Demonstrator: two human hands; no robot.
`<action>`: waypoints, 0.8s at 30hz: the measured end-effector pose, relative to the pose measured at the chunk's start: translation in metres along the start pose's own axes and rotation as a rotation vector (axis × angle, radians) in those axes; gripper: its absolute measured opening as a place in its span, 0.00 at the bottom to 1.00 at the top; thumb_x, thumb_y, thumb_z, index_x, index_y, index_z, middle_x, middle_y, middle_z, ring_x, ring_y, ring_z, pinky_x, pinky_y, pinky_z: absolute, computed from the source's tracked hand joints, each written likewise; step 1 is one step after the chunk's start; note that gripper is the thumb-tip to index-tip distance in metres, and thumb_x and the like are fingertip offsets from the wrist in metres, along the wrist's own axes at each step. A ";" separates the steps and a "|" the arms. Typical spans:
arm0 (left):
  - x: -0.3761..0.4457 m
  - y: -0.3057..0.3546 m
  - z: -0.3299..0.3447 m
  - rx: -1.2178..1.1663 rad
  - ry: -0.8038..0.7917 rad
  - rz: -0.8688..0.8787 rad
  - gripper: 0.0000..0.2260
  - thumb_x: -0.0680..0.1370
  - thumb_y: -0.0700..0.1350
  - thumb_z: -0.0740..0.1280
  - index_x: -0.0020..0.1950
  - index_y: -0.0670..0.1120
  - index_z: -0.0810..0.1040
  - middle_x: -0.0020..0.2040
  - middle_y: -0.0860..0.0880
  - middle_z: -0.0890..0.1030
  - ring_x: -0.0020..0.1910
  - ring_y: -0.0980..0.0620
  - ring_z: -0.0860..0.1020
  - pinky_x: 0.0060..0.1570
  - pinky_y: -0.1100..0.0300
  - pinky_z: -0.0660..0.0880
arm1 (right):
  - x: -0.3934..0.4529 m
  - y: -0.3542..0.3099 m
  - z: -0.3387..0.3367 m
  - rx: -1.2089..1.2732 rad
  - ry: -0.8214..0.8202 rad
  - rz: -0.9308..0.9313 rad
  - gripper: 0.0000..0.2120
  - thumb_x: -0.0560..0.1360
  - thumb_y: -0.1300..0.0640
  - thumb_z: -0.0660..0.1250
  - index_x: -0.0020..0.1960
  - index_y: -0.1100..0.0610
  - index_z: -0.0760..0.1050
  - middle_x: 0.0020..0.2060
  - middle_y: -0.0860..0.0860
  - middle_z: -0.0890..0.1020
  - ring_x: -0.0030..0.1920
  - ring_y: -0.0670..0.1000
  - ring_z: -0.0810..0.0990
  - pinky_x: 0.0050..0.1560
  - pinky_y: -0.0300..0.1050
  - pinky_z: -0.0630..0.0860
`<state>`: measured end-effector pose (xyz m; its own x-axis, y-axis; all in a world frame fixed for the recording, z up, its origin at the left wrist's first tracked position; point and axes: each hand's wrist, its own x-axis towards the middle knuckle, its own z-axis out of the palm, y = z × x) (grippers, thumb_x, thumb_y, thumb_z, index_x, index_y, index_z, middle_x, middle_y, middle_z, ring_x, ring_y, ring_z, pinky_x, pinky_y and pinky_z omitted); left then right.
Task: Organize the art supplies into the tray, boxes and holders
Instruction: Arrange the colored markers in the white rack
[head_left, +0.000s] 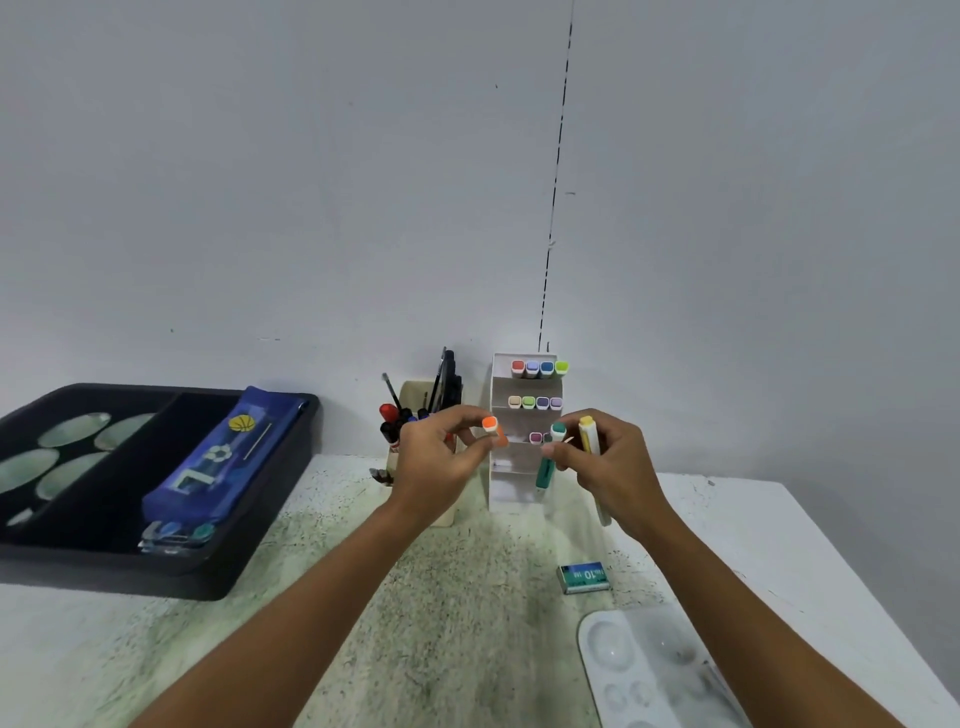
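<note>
The left hand (436, 457) pinches an orange-capped marker (493, 430) between thumb and fingertips, held up just in front of the white tiered marker rack (524, 431). The right hand (608, 467) grips two markers at once, a teal marker (549, 457) and a yellow-capped marker (589, 441), both roughly upright beside the rack. The rack's upper tiers hold rows of coloured markers. A beige pen holder (415, 395) stands left of it. A black tray (156, 566) carries a blue pencil case (218, 462) on the table (441, 597).
</note>
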<state>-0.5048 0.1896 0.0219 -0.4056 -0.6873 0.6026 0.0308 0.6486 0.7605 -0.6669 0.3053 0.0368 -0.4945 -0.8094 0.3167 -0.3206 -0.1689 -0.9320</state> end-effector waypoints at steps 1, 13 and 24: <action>0.001 -0.001 0.004 0.014 0.003 0.023 0.10 0.70 0.36 0.76 0.47 0.49 0.84 0.37 0.58 0.82 0.32 0.55 0.76 0.30 0.53 0.75 | -0.001 -0.001 0.000 0.000 0.013 -0.009 0.07 0.70 0.64 0.75 0.43 0.55 0.80 0.33 0.52 0.79 0.35 0.53 0.77 0.30 0.32 0.70; 0.018 -0.005 0.019 0.196 -0.082 0.199 0.08 0.72 0.42 0.74 0.50 0.46 0.84 0.38 0.52 0.83 0.30 0.54 0.75 0.30 0.63 0.73 | -0.002 -0.004 -0.006 0.047 0.064 -0.026 0.06 0.70 0.66 0.74 0.43 0.58 0.78 0.31 0.53 0.79 0.32 0.52 0.78 0.28 0.32 0.69; 0.027 -0.033 0.044 0.529 -0.340 0.105 0.08 0.76 0.43 0.68 0.52 0.45 0.83 0.45 0.48 0.85 0.43 0.47 0.81 0.40 0.57 0.76 | 0.006 0.005 -0.002 -0.019 0.081 -0.022 0.06 0.71 0.63 0.74 0.43 0.54 0.80 0.32 0.51 0.82 0.34 0.50 0.79 0.29 0.30 0.70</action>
<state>-0.5570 0.1643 0.0026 -0.6950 -0.5254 0.4909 -0.3338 0.8404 0.4270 -0.6731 0.3005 0.0343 -0.5508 -0.7573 0.3508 -0.3468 -0.1747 -0.9215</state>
